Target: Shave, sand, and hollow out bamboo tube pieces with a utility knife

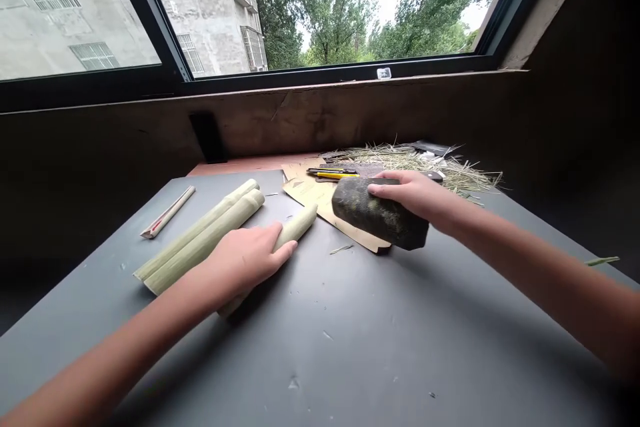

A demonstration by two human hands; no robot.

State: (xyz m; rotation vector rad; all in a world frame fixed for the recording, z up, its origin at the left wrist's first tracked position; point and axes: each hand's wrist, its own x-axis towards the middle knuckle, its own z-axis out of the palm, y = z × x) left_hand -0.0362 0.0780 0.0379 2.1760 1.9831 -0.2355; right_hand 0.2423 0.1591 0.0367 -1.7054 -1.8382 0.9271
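My left hand [253,255] is closed around a pale green bamboo piece [299,223] that slants across the table; its near end shows below my wrist. Left of it, two longer bamboo pieces [207,230] lie side by side. My right hand [407,192] grips a dark, mottled, stone-like block [377,213] from above, thumb on its near side. The block is held over a sheet of cardboard [345,221]; whether it touches is hidden. A dark handle end [435,176] shows just behind my right hand.
A yellow-and-black utility knife [336,174] lies on the cardboard. Shredded bamboo strips [430,163] are heaped at the back right. A folded paper strip [168,212] lies at the left of the grey table [345,360]. A window [320,73] rises beyond the far edge.
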